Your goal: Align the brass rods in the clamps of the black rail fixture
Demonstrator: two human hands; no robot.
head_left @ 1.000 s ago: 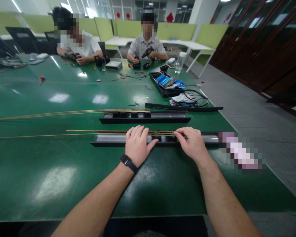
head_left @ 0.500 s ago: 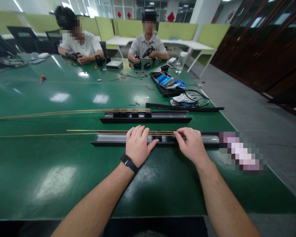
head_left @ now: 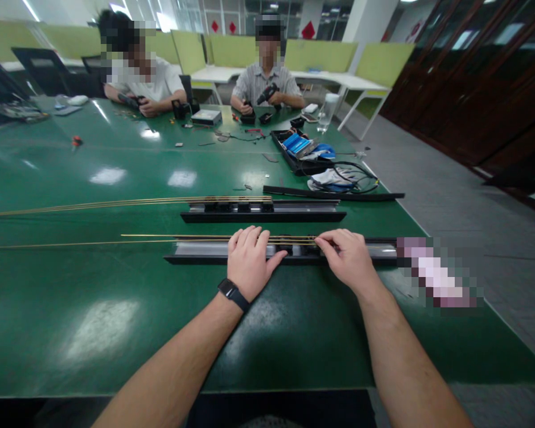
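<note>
My left hand (head_left: 248,261) lies across the near black channel rail (head_left: 200,260), fingers over its far side and thumb on the inside, holding it against the table. Thin brass rods (head_left: 147,236) run lengthwise along this rail under my fingers, and one extends far past its left end. My right hand (head_left: 346,258) pinches the rods with thumb and fingertips near the rail's middle right; how many it grips is hidden. Dark blocks (head_left: 285,248) sit inside the rail between my hands. Behind it lies a second black channel rail (head_left: 263,217) with brass rods (head_left: 116,204) reaching left.
A long black strip (head_left: 334,194), gloves with a looped cable (head_left: 339,178) and a black tray (head_left: 294,163) of blue items lie beyond the rails. Two people sit across the green table (head_left: 116,333), one holding a power drill (head_left: 267,93). A blurred patch covers the near rail's right end.
My right hand has shifted very slightly to the right along the rods. My left hand and both rails stay in place.
</note>
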